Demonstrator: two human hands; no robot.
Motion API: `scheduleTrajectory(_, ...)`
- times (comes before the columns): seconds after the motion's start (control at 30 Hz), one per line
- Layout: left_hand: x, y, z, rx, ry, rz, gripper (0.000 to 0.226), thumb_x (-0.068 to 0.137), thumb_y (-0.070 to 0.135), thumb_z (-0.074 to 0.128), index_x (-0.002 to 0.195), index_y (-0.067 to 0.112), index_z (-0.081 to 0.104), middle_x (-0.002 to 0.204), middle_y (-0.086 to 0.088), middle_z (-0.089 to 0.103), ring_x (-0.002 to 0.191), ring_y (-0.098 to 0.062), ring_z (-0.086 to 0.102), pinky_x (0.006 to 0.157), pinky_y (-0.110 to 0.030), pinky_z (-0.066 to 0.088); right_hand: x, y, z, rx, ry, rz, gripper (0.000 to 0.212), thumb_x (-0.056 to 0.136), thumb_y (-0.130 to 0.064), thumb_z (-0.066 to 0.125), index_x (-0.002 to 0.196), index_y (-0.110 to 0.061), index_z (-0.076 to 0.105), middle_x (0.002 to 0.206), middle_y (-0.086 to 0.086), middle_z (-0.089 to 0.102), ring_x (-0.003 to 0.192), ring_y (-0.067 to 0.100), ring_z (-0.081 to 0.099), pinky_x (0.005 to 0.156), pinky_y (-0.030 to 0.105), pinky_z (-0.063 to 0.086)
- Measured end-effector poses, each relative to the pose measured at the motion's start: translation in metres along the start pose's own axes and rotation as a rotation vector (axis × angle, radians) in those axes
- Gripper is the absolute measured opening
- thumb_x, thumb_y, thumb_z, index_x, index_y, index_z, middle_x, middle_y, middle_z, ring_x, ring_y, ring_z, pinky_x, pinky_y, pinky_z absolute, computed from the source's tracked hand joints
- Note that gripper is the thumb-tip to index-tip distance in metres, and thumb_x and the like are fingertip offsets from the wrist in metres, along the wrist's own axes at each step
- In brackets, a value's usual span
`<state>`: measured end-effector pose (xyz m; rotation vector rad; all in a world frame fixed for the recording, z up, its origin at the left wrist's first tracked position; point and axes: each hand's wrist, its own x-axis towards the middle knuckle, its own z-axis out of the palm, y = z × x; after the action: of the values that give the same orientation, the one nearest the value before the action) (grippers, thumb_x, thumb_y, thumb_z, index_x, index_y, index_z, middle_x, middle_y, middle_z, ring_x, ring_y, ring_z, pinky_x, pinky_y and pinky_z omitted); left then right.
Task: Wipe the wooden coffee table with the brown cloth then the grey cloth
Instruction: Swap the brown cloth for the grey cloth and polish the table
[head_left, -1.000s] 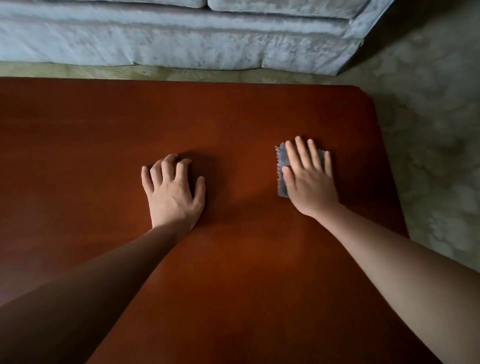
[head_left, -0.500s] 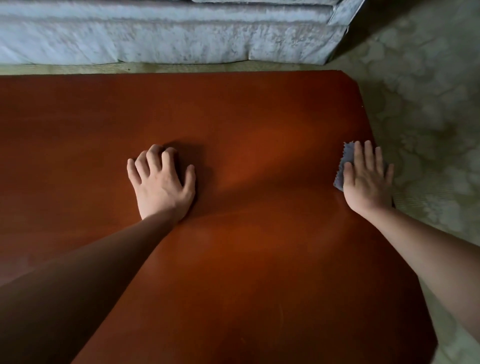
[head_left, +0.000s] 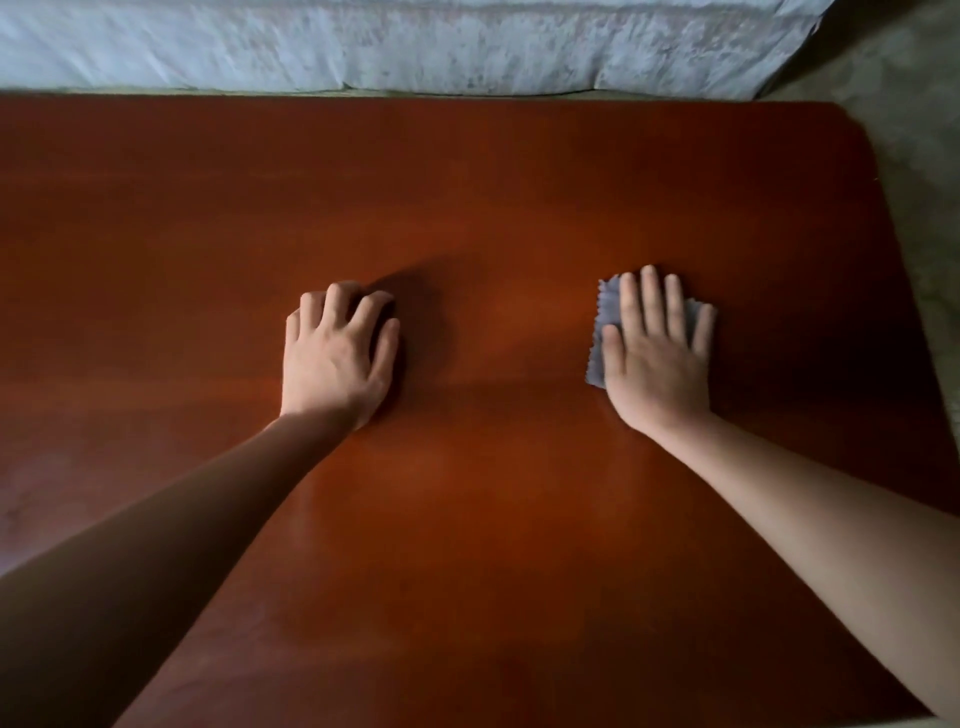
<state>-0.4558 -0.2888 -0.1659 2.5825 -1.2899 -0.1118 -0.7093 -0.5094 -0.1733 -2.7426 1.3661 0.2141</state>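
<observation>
The head camera, the only view, looked down on a glossy reddish-brown wooden coffee table that filled nearly the whole frame. Its far edge ran along the twelve o'clock side, and its rounded far corner sat toward one o'clock.

The right hand lay palm down on the tabletop at about two o'clock from the frame's centre. Its fingers were stretched out flat and slightly fanned, pointing toward twelve o'clock. Under the palm and fingers lay a small grey cloth with a zigzag-cut edge; the hand pressed it flat against the wood rather than pinching it. Only a strip of the cloth showed along the hand's nine o'clock side, with a smaller patch visible between the fingers toward one o'clock. The cloth lay wholly on the table, well apart from the right-hand edge.

The left hand rested on the bare wood at about ten o'clock from the centre, well apart from the right hand. Its fingers were curled under at the knuckles, with the thumb toward three o'clock, and it gripped nothing. Both bare forearms reached in from the six o'clock side.

Beyond the far edge, at twelve o'clock, ran a pale grey-white upholstered sofa base. A mottled greyish floor showed from one to three o'clock.
</observation>
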Motion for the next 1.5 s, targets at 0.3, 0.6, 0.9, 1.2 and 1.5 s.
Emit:
scheduleTrajectory(0.3,-0.058,-0.139,-0.044,0.094,-0.017,-0.122,0.045,0.103,0.045,0.039,0.139,0.023,0.058,0.136,-0.009,0.052,0.113,-0.039,0.047,0.097,-0.054,0.040,-0.047,-0.225,0.008,0.044,0.007,-0.203,0.067,0.107,-0.049,0.014,0.168,-0.020,0.013,0.175,0.004,0.012,0.162,0.028,0.006,0.126,0.064,0.006)
scheduleTrajectory(0.6,-0.111,-0.280,-0.081,0.078,0.056,-0.354,0.044,0.101,0.043,0.044,0.138,0.024,0.056,0.137,-0.009,0.049,0.120,-0.039,0.043,0.104,-0.057,0.037,-0.061,-0.418,0.010,0.121,-0.032,-0.301,0.068,0.107,-0.048,0.016,0.168,-0.020,0.005,0.176,0.005,0.001,0.162,0.029,-0.004,0.124,0.065,-0.001)
scheduleTrajectory(0.9,-0.147,-0.377,-0.102,0.040,0.098,-0.497,0.048,0.101,0.044,0.038,0.145,0.027,0.049,0.153,-0.006,0.040,0.143,-0.034,0.033,0.118,-0.055,0.024,-0.070,-0.542,0.013,0.149,-0.053,-0.362,0.067,0.109,-0.048,0.017,0.168,-0.020,0.000,0.176,0.006,-0.005,0.162,0.030,-0.009,0.124,0.065,-0.002)
scheduleTrajectory(1.2,-0.163,-0.368,-0.098,-0.024,0.053,-0.482,0.065,0.101,0.052,0.031,0.157,0.019,0.039,0.170,-0.010,0.026,0.159,-0.026,0.016,0.128,-0.055,0.007,-0.082,-0.563,0.017,0.147,-0.041,-0.576,0.067,0.107,-0.048,0.028,0.168,-0.023,0.015,0.176,0.003,0.006,0.162,0.026,0.001,0.125,0.063,-0.001)
scheduleTrajectory(1.5,-0.125,-0.247,-0.063,-0.003,0.001,-0.345,0.073,0.101,0.059,0.027,0.160,0.016,0.036,0.173,-0.008,0.020,0.162,-0.022,0.009,0.128,-0.058,0.004,-0.073,-0.433,0.018,0.145,-0.026,-0.571,0.066,0.106,-0.049,0.029,0.167,-0.026,0.017,0.176,0.000,0.011,0.162,0.025,0.004,0.126,0.060,0.001)
